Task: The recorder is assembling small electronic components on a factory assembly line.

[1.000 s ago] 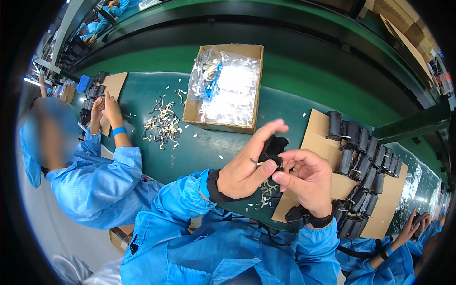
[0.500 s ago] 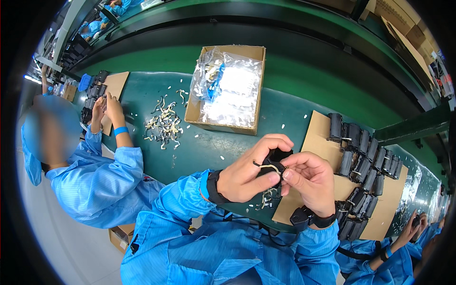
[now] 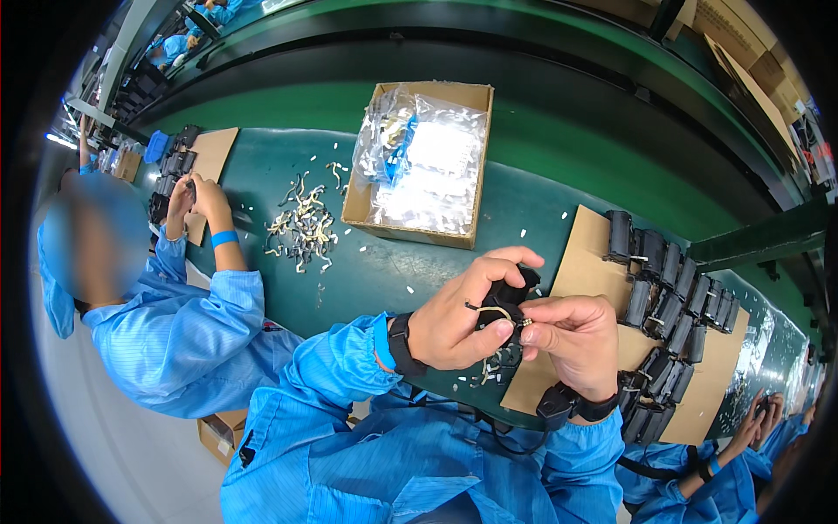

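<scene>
My left hand (image 3: 454,325) is wrapped round a black plastic housing (image 3: 511,292), its thumb pressing on the near side. A short cable (image 3: 494,307), pale with a black end, curves out of the housing over my left fingers. On the housing's right side, the thumb and forefinger of my right hand (image 3: 572,339) pinch together. Small shiny, gold-coloured bits (image 3: 526,322) show at those fingertips; what exactly they grip is too small to tell. Below my hands, a few loose short cables (image 3: 491,365) lie on the green table.
Rows of black housings (image 3: 665,310) stand on a cardboard sheet (image 3: 559,301) at the right. An open carton (image 3: 419,234) with plastic bags is ahead. A pile of short cables (image 3: 303,225) lies left of it. Co-workers sit at the left (image 3: 188,314) and lower right (image 3: 690,476).
My right fingers have shifted slightly and straightened over the housing's edge, and shiny bits now show at their tips. The housing has turned a little in my left hand.
</scene>
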### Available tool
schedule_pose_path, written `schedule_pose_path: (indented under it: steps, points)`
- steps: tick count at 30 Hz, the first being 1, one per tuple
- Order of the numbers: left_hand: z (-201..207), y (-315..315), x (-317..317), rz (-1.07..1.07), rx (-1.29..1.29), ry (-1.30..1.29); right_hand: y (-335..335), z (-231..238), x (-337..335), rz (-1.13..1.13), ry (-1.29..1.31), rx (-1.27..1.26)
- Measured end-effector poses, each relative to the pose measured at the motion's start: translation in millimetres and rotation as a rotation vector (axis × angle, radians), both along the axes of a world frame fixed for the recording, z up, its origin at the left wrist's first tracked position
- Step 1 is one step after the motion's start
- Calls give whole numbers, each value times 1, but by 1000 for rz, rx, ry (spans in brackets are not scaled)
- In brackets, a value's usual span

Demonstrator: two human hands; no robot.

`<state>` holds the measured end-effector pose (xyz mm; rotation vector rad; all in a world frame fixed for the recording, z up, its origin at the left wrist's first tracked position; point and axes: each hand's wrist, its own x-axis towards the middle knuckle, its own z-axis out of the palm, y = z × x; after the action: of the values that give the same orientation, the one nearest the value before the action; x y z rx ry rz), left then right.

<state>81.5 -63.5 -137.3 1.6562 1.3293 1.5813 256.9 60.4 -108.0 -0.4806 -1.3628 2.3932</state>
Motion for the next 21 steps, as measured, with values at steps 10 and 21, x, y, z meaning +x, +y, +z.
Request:
schedule_pose_path:
  steps: [10,21]
  points:
    - [-1,1,1,41,2,-41,-3,8,-1,4,-20,16]
    - [7,-2,-1,60,-25,48,-9,8,-3,-131,-98,133]
